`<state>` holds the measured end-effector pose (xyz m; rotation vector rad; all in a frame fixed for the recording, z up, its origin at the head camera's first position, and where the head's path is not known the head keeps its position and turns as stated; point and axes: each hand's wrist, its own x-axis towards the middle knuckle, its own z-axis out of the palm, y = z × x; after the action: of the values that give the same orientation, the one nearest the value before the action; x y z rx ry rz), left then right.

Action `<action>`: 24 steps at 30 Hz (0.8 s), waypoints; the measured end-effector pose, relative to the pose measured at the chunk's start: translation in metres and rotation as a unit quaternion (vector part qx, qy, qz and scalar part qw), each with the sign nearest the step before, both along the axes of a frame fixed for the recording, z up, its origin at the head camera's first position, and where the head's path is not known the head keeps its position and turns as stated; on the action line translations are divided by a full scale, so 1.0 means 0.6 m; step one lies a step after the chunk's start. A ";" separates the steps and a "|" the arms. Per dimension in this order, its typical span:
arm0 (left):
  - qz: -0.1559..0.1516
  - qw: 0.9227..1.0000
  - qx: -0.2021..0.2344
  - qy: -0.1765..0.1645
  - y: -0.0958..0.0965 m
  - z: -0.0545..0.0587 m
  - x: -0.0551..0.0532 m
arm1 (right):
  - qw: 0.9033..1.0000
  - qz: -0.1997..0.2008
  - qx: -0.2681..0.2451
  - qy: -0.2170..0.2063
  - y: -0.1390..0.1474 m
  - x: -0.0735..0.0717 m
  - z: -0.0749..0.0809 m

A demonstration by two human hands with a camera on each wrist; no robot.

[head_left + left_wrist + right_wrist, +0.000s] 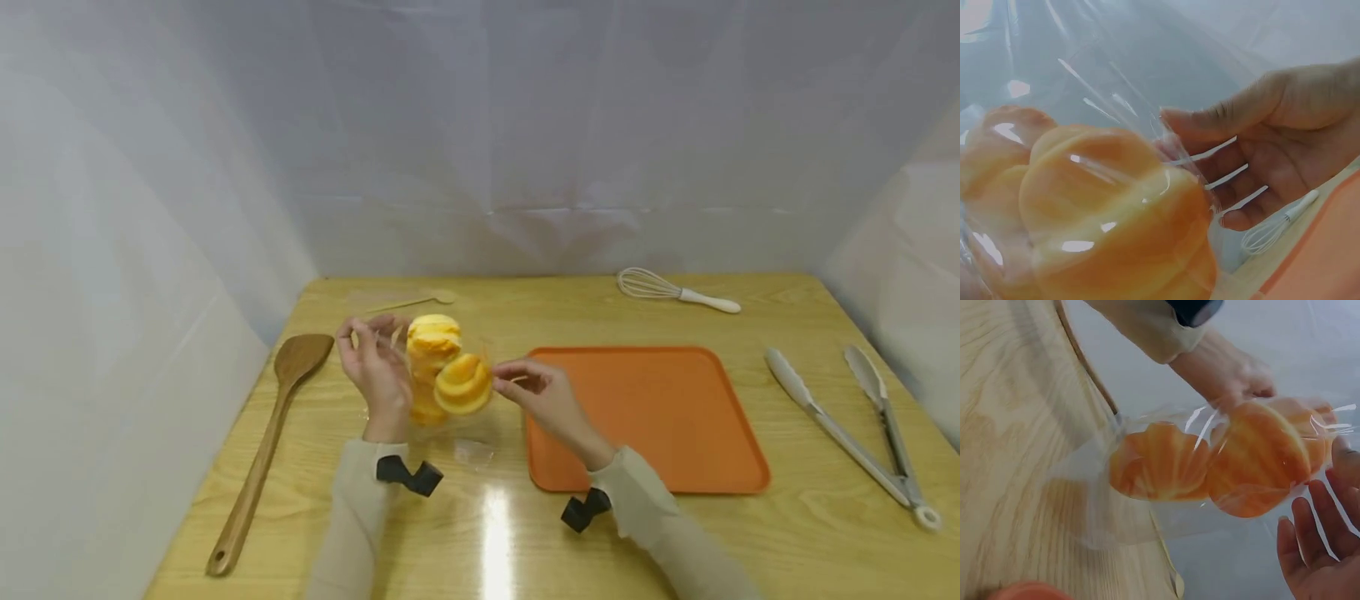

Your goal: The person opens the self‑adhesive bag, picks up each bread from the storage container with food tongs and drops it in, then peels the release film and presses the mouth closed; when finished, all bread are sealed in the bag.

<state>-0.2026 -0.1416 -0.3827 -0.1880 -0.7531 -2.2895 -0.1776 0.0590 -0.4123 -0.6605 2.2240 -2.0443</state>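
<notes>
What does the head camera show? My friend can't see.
A left hand and right hand hold a clear bag of bread rolls over a wooden table. A wooden spatula lies on the left; an orange tray, whisk and tongs, on the right.

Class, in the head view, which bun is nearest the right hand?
The rightmost bun, just left of the right hand; the other buns lie farther left.

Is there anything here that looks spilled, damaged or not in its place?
Nothing stands out. The bread is inside its clear bag, the tray lies flat, and the spatula, whisk and tongs rest on the table. I see no spill or damage.
</notes>
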 end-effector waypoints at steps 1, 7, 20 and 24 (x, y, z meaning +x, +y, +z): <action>0.007 1.000 0.001 -0.002 0.001 0.000 0.000 | 1.000 -0.005 0.001 0.013 -0.002 0.002 -0.001; 0.010 1.000 0.007 -0.011 0.001 0.001 -0.004 | 0.996 -0.070 -0.019 0.045 -0.016 -0.003 0.006; -0.068 0.992 -0.074 0.075 -0.050 -0.022 -0.017 | 0.988 -0.100 -0.074 0.093 -0.017 -0.035 0.033; -0.070 0.989 -0.118 0.047 -0.058 -0.056 -0.020 | 0.988 -0.125 -0.017 0.085 -0.017 -0.037 0.022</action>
<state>-0.2145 -0.1763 -0.4161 -0.4680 -0.9870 -2.2983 -0.1999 0.0488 -0.3991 -0.6053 2.4853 -2.2217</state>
